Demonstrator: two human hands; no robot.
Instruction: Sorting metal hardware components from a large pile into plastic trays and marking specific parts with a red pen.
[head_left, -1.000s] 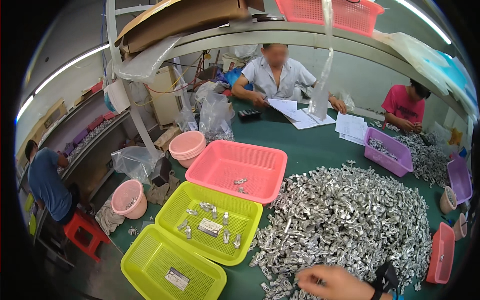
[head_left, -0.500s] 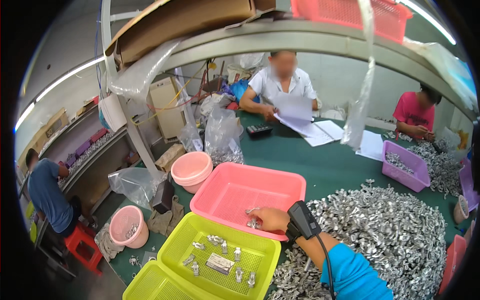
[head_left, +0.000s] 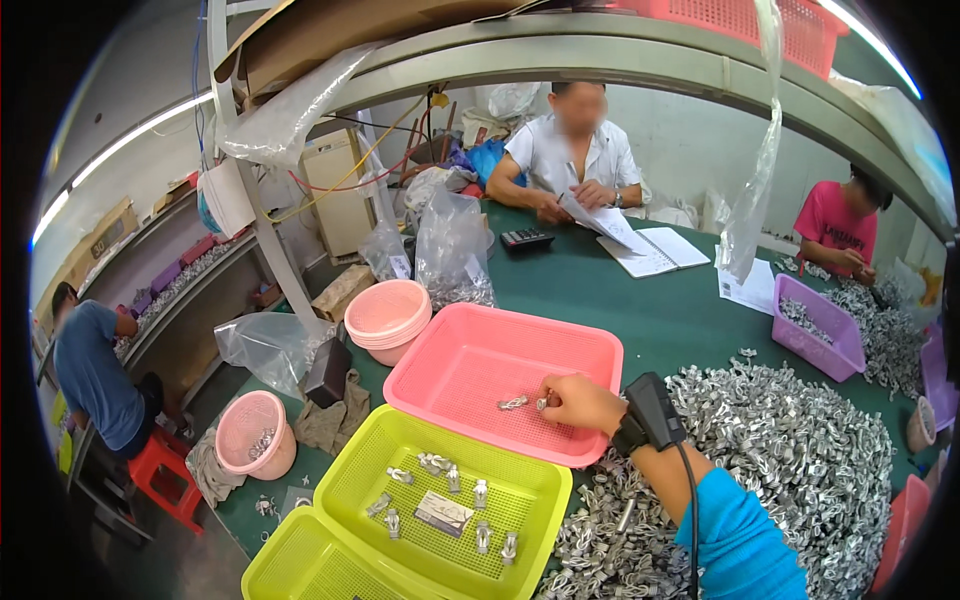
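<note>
One right hand (head_left: 583, 403): reaching into the pink basket (head_left: 480, 350) on its four o'clock side, fingertips closing together at a metal clip (head_left: 542, 404); are they clamping it? Cannot tell.
Second clip (head_left: 513, 403): lying on the basket floor, just off the fingertips at nine o'clock.
Basket spot: sitting right beside the heap (head_left: 790, 440), which is spreading at four o'clock; that is probably making for a short reach, the walls seemingly holding loose pieces in.
Green basket (head_left: 545, 485): sitting at seven o'clock, its clips (head_left: 453, 480) mostly standing apart around a card (head_left: 444, 511), the spacing perhaps making each easy to see.
Wrist device (head_left: 655, 410): riding above the hand, its cable (head_left: 690, 500) trailing toward six o'clock, seemingly leaving the fingers free.
Left hand: not showing.
</note>
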